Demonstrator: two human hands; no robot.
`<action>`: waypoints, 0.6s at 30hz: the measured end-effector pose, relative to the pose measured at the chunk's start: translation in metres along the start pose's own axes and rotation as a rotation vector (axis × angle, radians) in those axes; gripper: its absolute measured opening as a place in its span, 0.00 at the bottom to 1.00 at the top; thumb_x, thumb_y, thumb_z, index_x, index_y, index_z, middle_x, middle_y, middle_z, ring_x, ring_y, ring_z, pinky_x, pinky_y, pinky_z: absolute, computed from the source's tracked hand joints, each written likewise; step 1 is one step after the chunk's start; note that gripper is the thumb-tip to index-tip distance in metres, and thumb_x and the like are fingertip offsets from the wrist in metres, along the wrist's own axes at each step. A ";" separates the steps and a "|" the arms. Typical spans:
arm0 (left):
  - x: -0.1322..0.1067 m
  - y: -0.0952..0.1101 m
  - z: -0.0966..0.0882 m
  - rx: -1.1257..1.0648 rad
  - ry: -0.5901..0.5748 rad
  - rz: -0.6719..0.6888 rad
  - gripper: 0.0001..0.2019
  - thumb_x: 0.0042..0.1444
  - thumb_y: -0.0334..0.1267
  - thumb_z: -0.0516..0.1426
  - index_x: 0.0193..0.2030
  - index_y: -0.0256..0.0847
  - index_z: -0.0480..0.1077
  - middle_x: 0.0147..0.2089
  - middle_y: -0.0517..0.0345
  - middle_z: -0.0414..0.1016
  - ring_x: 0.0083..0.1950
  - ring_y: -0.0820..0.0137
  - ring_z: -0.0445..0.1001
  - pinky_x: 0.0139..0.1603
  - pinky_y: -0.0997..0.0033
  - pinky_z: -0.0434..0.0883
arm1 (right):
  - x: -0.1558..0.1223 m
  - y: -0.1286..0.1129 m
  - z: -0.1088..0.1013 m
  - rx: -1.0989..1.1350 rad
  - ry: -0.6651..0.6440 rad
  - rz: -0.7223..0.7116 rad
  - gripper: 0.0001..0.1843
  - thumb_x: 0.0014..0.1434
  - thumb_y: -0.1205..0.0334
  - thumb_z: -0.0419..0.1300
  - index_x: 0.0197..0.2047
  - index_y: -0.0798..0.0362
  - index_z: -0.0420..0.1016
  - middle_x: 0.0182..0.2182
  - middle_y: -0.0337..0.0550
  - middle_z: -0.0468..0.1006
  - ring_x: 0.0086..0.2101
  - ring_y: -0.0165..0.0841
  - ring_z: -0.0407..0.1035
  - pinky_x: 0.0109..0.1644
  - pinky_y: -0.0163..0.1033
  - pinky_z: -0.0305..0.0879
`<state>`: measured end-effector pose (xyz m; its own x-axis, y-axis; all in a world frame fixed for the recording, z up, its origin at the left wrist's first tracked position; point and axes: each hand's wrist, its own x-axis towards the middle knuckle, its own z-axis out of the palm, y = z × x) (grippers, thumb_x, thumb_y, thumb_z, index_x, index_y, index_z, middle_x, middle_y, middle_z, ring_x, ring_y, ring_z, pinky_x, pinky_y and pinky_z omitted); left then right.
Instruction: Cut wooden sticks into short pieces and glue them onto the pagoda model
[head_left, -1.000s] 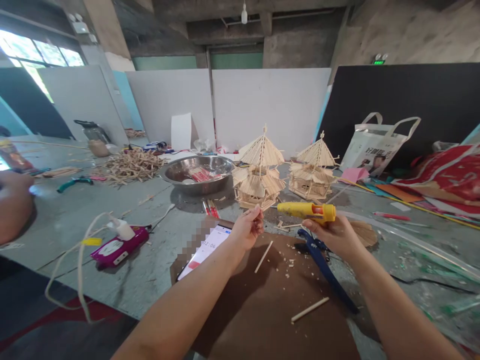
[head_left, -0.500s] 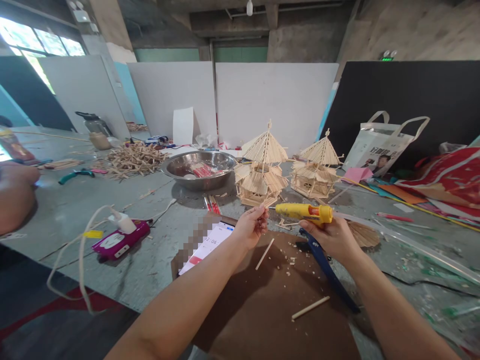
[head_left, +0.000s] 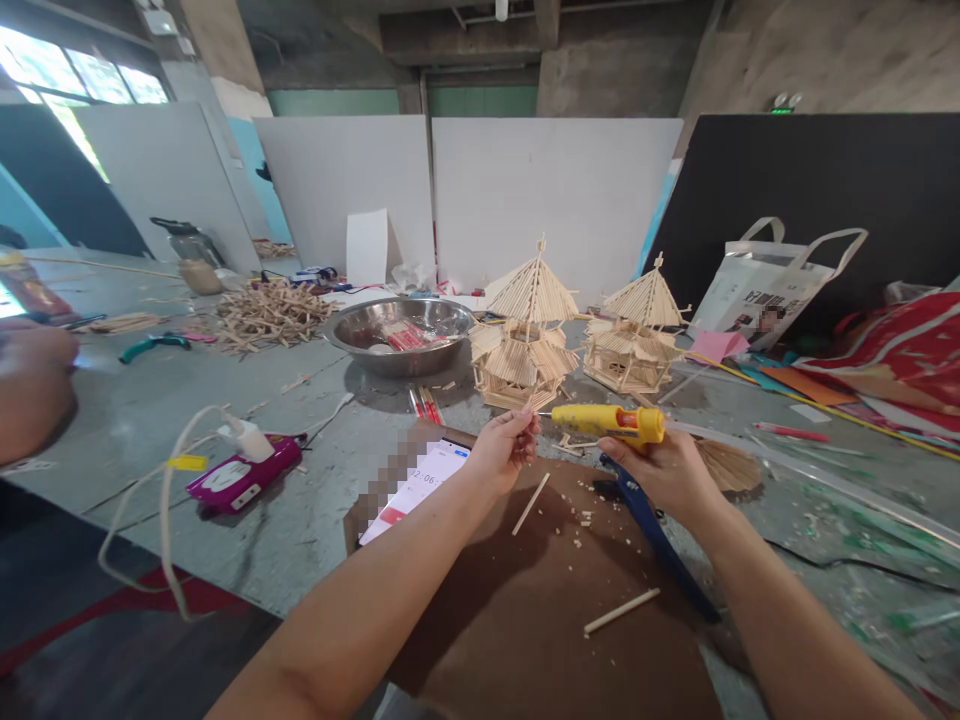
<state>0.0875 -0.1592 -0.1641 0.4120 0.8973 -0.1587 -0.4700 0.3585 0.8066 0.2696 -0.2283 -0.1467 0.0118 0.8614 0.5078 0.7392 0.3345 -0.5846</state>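
My right hand [head_left: 671, 468] is closed around a yellow hot glue gun [head_left: 606, 422], its nozzle pointing left. The fingers of my left hand [head_left: 510, 447] are pinched together right at the nozzle tip; whatever small piece they hold is too tiny to make out. Just behind them stands a pagoda model [head_left: 525, 350] built of thin wooden sticks, with a smaller stick pavilion [head_left: 636, 345] to its right. Below my hands, a brown board [head_left: 517, 610] carries two loose sticks, one of them a wooden stick [head_left: 621, 612], and scattered chips. Dark blue cutters [head_left: 654, 530] lie under my right wrist.
A phone [head_left: 416, 490] showing a timer lies left of my left forearm. Further left are a purple power strip [head_left: 244, 475] and another person's arm [head_left: 34, 390]. A metal basin [head_left: 401, 355] and a stick pile [head_left: 271, 315] sit behind. A white bag [head_left: 772, 285] stands at right.
Both hands keep nearly the same pose, the glue gun tip still at my left fingertips. The view has shifted very slightly.
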 end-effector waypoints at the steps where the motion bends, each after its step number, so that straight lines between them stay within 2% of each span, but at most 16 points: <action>1: 0.000 0.000 0.000 0.002 0.001 -0.001 0.12 0.39 0.40 0.60 0.23 0.34 0.64 0.19 0.65 0.63 0.15 0.84 0.57 0.15 0.82 0.54 | 0.000 0.000 0.000 -0.003 -0.016 0.009 0.17 0.49 0.50 0.53 0.29 0.56 0.73 0.22 0.42 0.74 0.24 0.33 0.68 0.26 0.33 0.62; 5: 0.001 -0.001 -0.001 -0.001 0.004 -0.001 0.12 0.39 0.40 0.60 0.23 0.34 0.64 0.20 0.64 0.64 0.15 0.84 0.58 0.15 0.82 0.54 | 0.000 0.000 0.000 -0.014 -0.058 0.032 0.17 0.50 0.50 0.53 0.29 0.56 0.73 0.23 0.43 0.75 0.26 0.33 0.68 0.28 0.34 0.63; 11: 0.002 -0.003 -0.003 0.005 -0.011 0.016 0.12 0.39 0.41 0.60 0.24 0.34 0.63 0.20 0.65 0.64 0.15 0.83 0.58 0.15 0.82 0.54 | 0.000 0.001 0.000 -0.001 -0.053 0.031 0.18 0.49 0.49 0.53 0.30 0.56 0.73 0.24 0.44 0.75 0.26 0.34 0.68 0.29 0.35 0.64; 18: 0.000 -0.003 -0.001 0.013 -0.010 0.018 0.12 0.39 0.41 0.60 0.23 0.35 0.63 0.19 0.65 0.64 0.15 0.83 0.58 0.15 0.81 0.54 | 0.001 0.000 -0.002 -0.001 -0.065 0.010 0.15 0.50 0.52 0.53 0.29 0.55 0.72 0.24 0.43 0.75 0.26 0.34 0.68 0.30 0.35 0.64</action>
<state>0.0881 -0.1595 -0.1673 0.4114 0.9009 -0.1385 -0.4673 0.3389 0.8165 0.2708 -0.2281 -0.1454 -0.0247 0.8875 0.4602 0.7396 0.3259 -0.5888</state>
